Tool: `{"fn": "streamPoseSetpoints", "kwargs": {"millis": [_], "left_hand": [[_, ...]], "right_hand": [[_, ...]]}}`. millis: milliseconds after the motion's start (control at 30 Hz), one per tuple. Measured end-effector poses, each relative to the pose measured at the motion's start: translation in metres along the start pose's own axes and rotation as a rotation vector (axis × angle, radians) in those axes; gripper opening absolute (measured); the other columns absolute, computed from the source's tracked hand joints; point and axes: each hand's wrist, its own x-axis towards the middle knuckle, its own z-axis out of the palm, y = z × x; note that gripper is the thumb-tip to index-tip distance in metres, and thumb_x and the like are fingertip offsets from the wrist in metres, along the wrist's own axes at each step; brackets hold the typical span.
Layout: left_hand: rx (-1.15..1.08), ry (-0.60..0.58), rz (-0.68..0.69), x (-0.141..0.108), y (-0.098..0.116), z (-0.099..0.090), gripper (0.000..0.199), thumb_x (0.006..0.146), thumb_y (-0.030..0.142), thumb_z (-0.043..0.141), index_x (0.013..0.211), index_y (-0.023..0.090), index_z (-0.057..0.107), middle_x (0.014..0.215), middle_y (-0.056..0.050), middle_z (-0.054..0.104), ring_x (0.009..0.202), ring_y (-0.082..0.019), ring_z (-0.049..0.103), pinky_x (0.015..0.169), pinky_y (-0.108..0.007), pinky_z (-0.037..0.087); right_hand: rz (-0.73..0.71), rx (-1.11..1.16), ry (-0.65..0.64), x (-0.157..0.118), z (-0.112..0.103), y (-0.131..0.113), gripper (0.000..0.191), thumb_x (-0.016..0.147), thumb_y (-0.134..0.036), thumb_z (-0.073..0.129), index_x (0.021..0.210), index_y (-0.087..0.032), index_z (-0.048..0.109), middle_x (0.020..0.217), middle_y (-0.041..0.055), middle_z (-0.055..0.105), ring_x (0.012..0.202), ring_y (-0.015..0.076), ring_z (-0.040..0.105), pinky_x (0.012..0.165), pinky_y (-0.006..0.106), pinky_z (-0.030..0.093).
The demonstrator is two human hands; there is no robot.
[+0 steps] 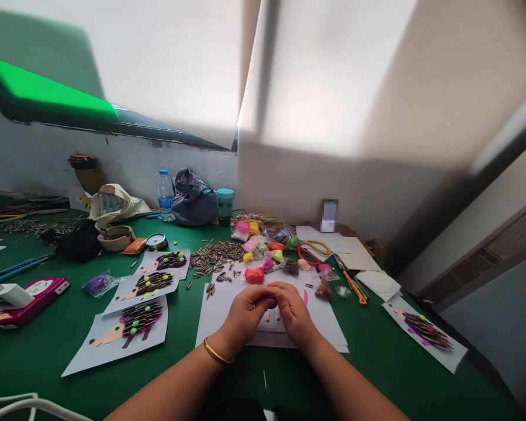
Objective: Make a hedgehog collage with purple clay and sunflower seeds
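Note:
Both hands meet above white paper (pixel 214 327) on the green table. My left hand (pixel 248 310), with a gold bangle at the wrist, is closed with its fingertips on a small dark purple lump (pixel 270 300). Against the same lump presses my right hand (pixel 293 310), its fingers curled round from the other side. Most of the lump is hidden by the fingers. Small light clay pieces and a pink strip (pixel 305 297) show on the paper below and beside the hands. Just beyond the hands is a red clay packet (pixel 254 275).
Sunflower seeds (pixel 219 254) are heaped behind the paper. Hedgehog pictures (pixel 109 336) lie at left, another (pixel 425 333) at far right. Scissors (pixel 309 254) and colored clay packets are at the back. A pink power bank (pixel 30 301), bottle (pixel 165 196) and bag (pixel 193 199) are farther left.

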Motion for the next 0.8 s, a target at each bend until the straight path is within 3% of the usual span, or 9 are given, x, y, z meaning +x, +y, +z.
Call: {"fn": "streamPoseSetpoints", "kwargs": {"millis": [233,433,567,800], "left_hand": [[0.025,-0.064,-0.047,0.003,0.010,-0.005,0.029,0.084,0.031,0.067,0.112,0.023,0.071,0.112,-0.007,0.072,0.104,-0.024,0.064,0.095,-0.038,0.049],[-0.133,-0.054,-0.129,0.004,0.012,-0.004,0.025,0.084,0.034,0.065,0.102,0.019,0.074,0.092,-0.007,0.073,0.074,-0.018,0.064,0.071,-0.031,0.054],[-0.303,-0.025,-0.200,0.005,0.014,-0.002,0.026,0.080,0.033,0.070,0.099,0.017,0.074,0.088,-0.007,0.073,0.076,-0.018,0.065,0.070,-0.030,0.053],[-0.308,-0.031,-0.243,0.005,0.010,-0.003,0.033,0.076,0.038,0.073,0.101,0.017,0.075,0.084,-0.006,0.073,0.071,-0.016,0.063,0.071,-0.031,0.053]], "right_hand": [[-0.017,-0.044,-0.009,0.001,-0.002,0.003,0.037,0.098,-0.048,0.041,0.115,-0.027,0.068,0.115,0.0079,0.066,0.112,0.0252,0.056,0.098,0.043,0.045],[-0.009,0.050,-0.026,0.000,-0.002,-0.001,0.036,0.099,-0.045,0.040,0.115,-0.027,0.067,0.117,0.0076,0.065,0.115,0.0248,0.055,0.100,0.044,0.044],[0.053,0.199,0.006,0.000,-0.003,-0.002,0.044,0.102,-0.045,0.029,0.117,-0.028,0.066,0.120,0.0070,0.063,0.117,0.0233,0.055,0.103,0.044,0.043],[0.061,0.224,-0.055,0.003,-0.004,0.002,0.037,0.096,-0.051,0.046,0.116,-0.028,0.067,0.119,0.0074,0.063,0.116,0.0244,0.055,0.104,0.043,0.043]]}}
